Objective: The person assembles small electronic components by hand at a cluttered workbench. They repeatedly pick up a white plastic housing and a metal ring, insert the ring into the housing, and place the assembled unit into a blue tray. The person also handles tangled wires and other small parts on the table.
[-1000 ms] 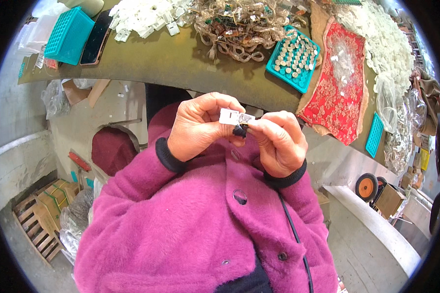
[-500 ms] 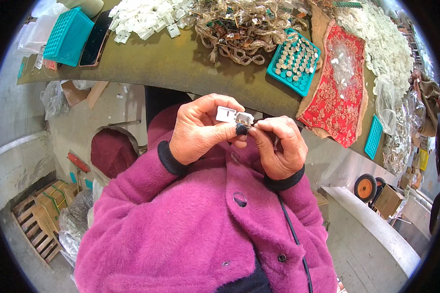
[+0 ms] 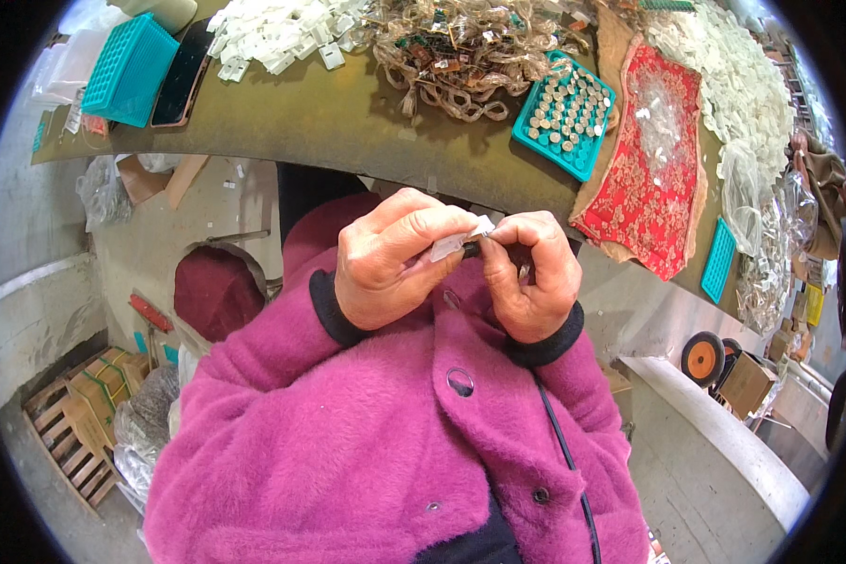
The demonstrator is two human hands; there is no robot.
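Observation:
My left hand [image 3: 390,258] is closed around a small white plastic casing [image 3: 448,246], held in front of my chest just off the table's near edge. The casing is tilted, and the fingers cover much of it. At its right end my right hand [image 3: 538,277] is closed in a pinch, thumb against forefinger. Whatever lies between those fingertips is hidden. A dark band [image 3: 470,249] shows by the left fingertips, under the casing.
On the table [image 3: 282,122] lie white casings [image 3: 287,33], bundled wires with small boards [image 3: 461,56], a teal tray of coin-like discs [image 3: 566,117], a red patterned cloth [image 3: 644,179] and a phone [image 3: 182,73]. Stacked teal trays [image 3: 127,75] stand at the far left.
The casing, seen flat and opened out with its inside showing, is now turned and mostly covered by my left fingers. My right hand has shifted slightly left, closer to it.

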